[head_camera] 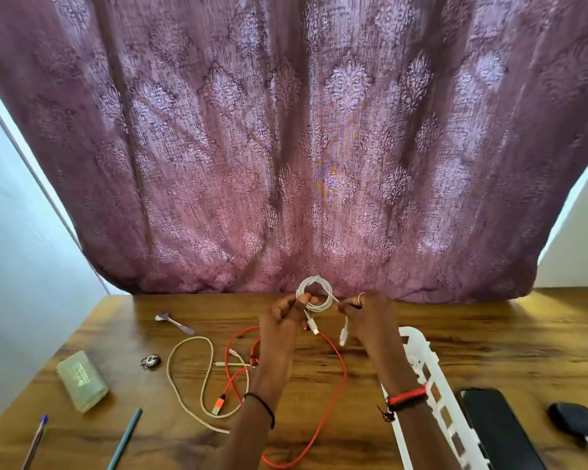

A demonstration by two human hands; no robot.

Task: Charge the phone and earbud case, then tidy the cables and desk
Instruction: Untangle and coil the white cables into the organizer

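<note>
Purple curtain (286, 147) hung behind the desk (489, 334). Both hands were up near the desk's far edge, fingers curled toward each other. The left hand (282, 320) pinched one side of a looped white cable (314, 290), and the right hand (370, 317) pinched the other side. Two plugs (314, 329) hung down. The phone (499, 432) and case (574, 424) lay at the near right corner.

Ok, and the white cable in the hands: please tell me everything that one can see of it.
The white cable is wound into a small round coil of several turns and looks smooth, plastic-coated. It is held up above the wooden desk, before the purple curtain. The left hand pinches the coil's left side; the right hand pinches the strand at its right. Two short ends hang below the coil, each with a white plug.
</note>
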